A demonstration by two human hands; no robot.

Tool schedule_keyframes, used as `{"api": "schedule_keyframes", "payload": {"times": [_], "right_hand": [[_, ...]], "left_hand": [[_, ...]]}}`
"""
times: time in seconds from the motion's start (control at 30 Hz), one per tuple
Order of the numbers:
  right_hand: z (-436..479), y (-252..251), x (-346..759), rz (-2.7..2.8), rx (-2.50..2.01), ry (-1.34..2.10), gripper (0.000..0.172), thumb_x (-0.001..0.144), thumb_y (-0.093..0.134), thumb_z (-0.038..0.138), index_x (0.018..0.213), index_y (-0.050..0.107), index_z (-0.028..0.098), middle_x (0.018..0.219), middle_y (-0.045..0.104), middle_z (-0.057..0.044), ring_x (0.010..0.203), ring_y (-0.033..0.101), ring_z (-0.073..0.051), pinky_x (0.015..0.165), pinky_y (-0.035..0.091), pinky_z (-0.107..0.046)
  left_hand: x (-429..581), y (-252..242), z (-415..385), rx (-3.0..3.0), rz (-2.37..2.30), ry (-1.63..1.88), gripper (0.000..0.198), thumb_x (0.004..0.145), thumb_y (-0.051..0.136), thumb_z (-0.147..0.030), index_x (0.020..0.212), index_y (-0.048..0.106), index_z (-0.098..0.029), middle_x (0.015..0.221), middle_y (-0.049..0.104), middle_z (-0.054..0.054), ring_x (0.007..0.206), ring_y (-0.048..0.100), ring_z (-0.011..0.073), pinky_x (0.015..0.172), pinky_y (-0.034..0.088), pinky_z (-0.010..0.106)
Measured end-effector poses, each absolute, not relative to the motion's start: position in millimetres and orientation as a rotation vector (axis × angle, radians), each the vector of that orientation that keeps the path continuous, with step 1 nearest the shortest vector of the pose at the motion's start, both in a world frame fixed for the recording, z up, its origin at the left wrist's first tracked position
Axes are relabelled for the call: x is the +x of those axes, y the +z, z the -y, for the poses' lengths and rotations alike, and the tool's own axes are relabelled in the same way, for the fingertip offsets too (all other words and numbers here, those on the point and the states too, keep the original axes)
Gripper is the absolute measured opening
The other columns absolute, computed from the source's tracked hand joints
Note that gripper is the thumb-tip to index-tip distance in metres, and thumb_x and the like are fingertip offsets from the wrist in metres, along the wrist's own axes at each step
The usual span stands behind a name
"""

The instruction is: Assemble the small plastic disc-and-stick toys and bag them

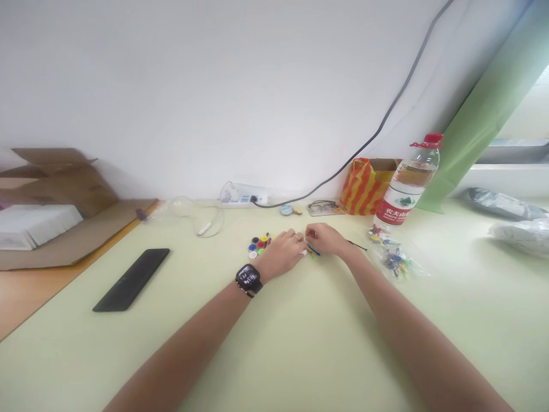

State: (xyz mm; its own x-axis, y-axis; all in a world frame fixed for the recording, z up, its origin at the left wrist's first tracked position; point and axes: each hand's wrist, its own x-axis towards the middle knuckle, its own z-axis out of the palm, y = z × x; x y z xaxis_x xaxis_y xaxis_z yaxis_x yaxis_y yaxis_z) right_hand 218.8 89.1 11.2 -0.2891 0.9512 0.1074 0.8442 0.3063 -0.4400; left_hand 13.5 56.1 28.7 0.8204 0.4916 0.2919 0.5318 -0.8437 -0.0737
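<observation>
My left hand [283, 250], with a black watch [249, 278] on its wrist and a ring on one finger, rests on the pale green table [300, 343] with fingers curled together. My right hand [325, 237] meets it fingertip to fingertip, also pinched. Between them lie small thin coloured sticks [313, 250], blue, green and red; what each hand grips is too small to name. Just left of my left hand sits a cluster of small coloured round pieces [258, 244].
A clear bag of more coloured parts [394, 260] lies right of my hands, by a water bottle [405, 189] and a striped orange bag [362, 187]. A black flat slab [132, 278] lies left. Power strip [242, 198], cable and cardboard box [55, 183] line the wall.
</observation>
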Motion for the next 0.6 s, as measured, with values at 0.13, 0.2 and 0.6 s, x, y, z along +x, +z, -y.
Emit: {"api": "schedule_keyframes", "payload": {"times": [0.13,0.2,0.6], "right_hand": [[-86.6,11.5,216.1,2.237,-1.566,0.452,0.013,0.085,0.058,0.018,0.089,0.070,0.022,0.084,0.071,-0.001,0.075,0.060,-0.014,0.063,0.037,-0.024],[-86.0,10.9,214.5,2.233,-1.557,0.457,0.011,0.083,0.059,0.017,0.083,0.069,0.021,0.084,0.071,-0.001,0.075,0.059,-0.015,0.063,0.036,-0.024],[-51.3,24.9,243.9,2.047,-1.411,0.454,0.014,0.094,0.050,0.023,0.105,0.058,0.021,0.092,0.068,-0.004,0.082,0.064,-0.018,0.073,0.049,-0.029]], "left_hand": [[14.3,35.1,-53.2,-2.916,0.786,-0.426,0.019,0.101,0.049,-0.026,0.098,0.065,-0.016,0.098,0.068,0.011,0.100,0.060,0.0267,0.090,0.045,0.039],[14.9,39.6,-50.8,-2.969,0.833,-0.421,0.020,0.101,0.049,-0.028,0.099,0.065,-0.016,0.093,0.068,0.010,0.093,0.063,0.0264,0.084,0.047,0.038],[-8.6,46.5,-8.4,-3.430,1.363,-1.298,0.031,0.087,0.072,-0.037,0.114,0.070,-0.021,0.112,0.069,0.008,0.085,0.070,0.0171,0.083,0.058,0.030]]}}
